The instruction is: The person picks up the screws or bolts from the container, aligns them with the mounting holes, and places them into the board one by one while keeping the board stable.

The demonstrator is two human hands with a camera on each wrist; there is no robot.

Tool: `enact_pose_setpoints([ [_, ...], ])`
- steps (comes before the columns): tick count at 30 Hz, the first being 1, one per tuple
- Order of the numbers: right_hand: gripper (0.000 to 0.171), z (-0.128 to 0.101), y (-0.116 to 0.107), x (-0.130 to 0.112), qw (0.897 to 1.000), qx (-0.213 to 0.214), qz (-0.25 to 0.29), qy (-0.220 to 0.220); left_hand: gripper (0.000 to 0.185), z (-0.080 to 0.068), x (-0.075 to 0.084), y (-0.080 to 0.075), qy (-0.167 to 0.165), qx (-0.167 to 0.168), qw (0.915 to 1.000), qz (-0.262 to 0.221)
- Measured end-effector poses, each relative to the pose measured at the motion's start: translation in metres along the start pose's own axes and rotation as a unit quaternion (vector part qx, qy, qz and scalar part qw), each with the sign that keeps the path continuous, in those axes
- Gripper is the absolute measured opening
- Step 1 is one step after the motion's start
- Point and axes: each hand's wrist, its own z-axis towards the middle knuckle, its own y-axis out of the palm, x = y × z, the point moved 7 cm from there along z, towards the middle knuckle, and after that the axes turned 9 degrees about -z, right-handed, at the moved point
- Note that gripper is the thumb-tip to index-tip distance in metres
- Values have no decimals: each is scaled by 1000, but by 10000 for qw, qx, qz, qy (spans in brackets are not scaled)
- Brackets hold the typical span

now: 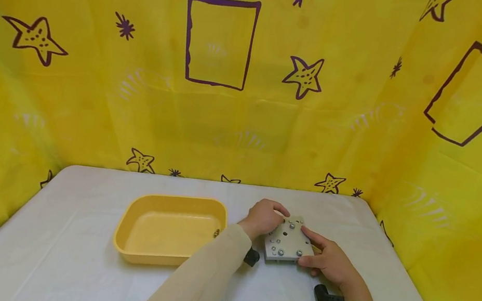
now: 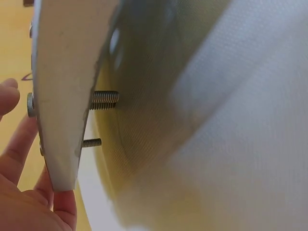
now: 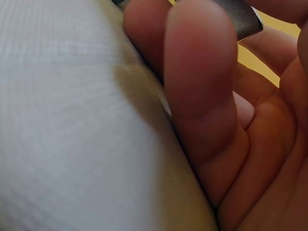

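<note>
A white cloth-covered table (image 1: 63,259) is filling the lower part of the head view, and yellow sheeting (image 1: 89,95) printed with purple stars and rectangles is hanging behind it and along both sides. One yellow tub (image 1: 169,228) is sitting on the table, left of the hands, with a single small screw (image 1: 216,232) lying just inside its right wall.

One grey plate (image 1: 289,239) is being held just above the table, right of the tub, with both hands on it. The left hand (image 1: 262,218) is curling over the plate's far left edge, its fingers bent onto the top face. The right hand (image 1: 331,262) is gripping the near right corner, thumb lying across the top and fingers tucked underneath. About five screw heads are showing on the plate's upper face.

In the left wrist view the plate (image 2: 62,96) is appearing edge-on and two threaded screw shanks (image 2: 103,100) are sticking out of its underside. The right wrist view is showing curled fingers (image 3: 202,96) under the plate's dark corner (image 3: 240,19), close above the cloth.
</note>
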Motion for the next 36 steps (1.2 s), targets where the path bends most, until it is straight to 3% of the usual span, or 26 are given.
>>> enact_pose_setpoints([
  [3, 87, 0, 1, 0, 10000, -14, 14, 19, 21, -4, 0, -3, -29, 77, 9999, -104],
  [6, 89, 1, 1, 2, 9999, 22, -34, 117, 22, -12, 2, -7, -144, 500, 9976, -465],
  [10, 89, 2, 0, 4, 9994, 167, -139, 265, 23, -35, 13, -8, -272, 1100, 9847, -1321],
  [13, 90, 2, 0, 4, 9993, 210, -205, 232, 26, -58, 27, -8, -126, 1088, 9763, -1866],
  [16, 91, 3, 1, 4, 9991, 243, -242, 238, 31, -79, 37, -18, 119, 849, 9753, -2036],
  [20, 93, 3, 1, 4, 9990, 244, -274, 249, 40, -100, 38, -59, 589, 636, 9812, -1726],
  [23, 94, 3, 1, 3, 9992, 231, -270, 191, 47, -109, 26, -98, 818, 446, 9850, -1454],
  [24, 93, 3, 1, 3, 9992, 232, -268, 180, 48, -111, 19, -110, 816, 381, 9871, -1322],
  [27, 93, 3, 0, 3, 9994, 203, -250, 157, 47, -116, -8, -135, 415, 176, 9944, -961],
  [31, 92, 3, 0, 3, 9994, 162, -281, 157, 43, -118, -38, -144, 21, -13, 9995, -310],
  [36, 93, 1, 1, 3, 9993, 163, -310, 141, 35, -113, -57, -133, 123, -391, 9987, 307],
])
